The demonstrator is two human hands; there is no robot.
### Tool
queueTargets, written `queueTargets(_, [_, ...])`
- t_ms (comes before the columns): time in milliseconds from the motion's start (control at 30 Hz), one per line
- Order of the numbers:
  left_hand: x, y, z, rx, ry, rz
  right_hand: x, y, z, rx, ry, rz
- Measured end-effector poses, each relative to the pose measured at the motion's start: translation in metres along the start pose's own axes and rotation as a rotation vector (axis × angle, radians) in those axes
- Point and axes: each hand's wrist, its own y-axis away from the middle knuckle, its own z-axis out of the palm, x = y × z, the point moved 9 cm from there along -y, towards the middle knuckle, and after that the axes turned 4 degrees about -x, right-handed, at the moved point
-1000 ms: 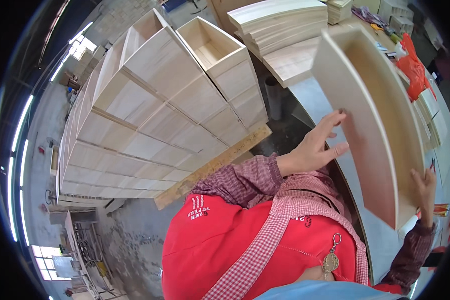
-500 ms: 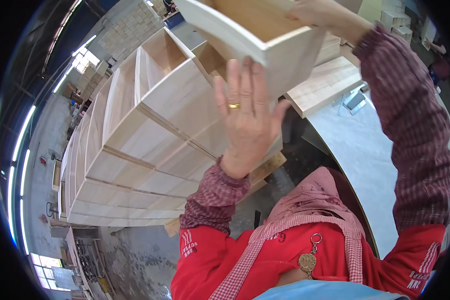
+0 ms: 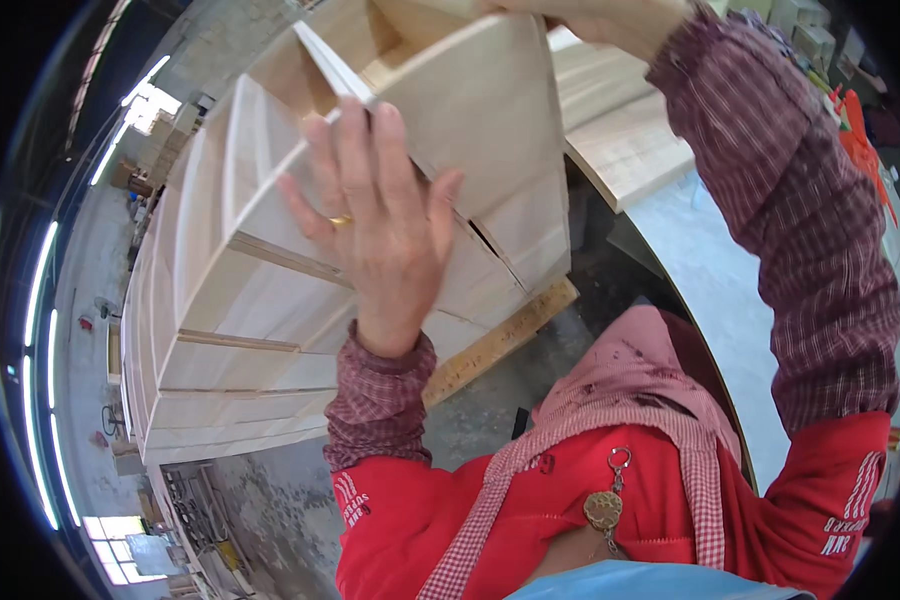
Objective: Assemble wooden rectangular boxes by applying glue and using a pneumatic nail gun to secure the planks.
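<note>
An unpainted wooden drawer (image 3: 480,125) sits at the right end of a stack of similar drawers, its front panel toward me. My right hand (image 3: 605,18) grips its upper right corner, and the picture's top edge partly cuts off that hand. My left hand (image 3: 390,225) is open, fingers spread and pointing up, in front of the neighbouring drawer front. Its fingertips overlap the top corner where the two drawers meet; whether they press on the wood I cannot tell. Below, the stacked drawers (image 3: 270,300) form several tiers with narrow gaps between the fronts.
A wooden beam (image 3: 505,340) lies under the stack, on the concrete floor (image 3: 290,500). To my right stands a pale-topped table (image 3: 710,290) with a curved-looking edge, bearing pale wooden pieces (image 3: 630,150). An orange-red object (image 3: 860,145) is beyond my right sleeve.
The drawer in my right hand has come down from above onto the stack, beside the neighbouring drawer. My left hand has moved left, away from its front. My view has shifted somewhat.
</note>
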Motion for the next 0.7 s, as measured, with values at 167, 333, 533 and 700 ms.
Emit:
queueTargets(167, [0.008, -0.016, 0.001, 0.06, -0.034, 0.062, 0.003, 0.012, -0.017, 0.047, -0.089, 0.109])
queueTargets(333, [0.005, -0.016, 0.002, 0.069, -0.073, 0.053, 0.005, 0.01, -0.017, 0.063, -0.155, 0.114])
queueTargets(533, [0.007, -0.015, 0.003, 0.042, -0.124, 0.036, -0.01, 0.014, -0.015, 0.0, -0.182, 0.039])
queueTargets(700, [0.004, -0.013, -0.001, 0.037, -0.133, 0.032, -0.028, 0.044, -0.014, -0.108, -0.215, 0.074])
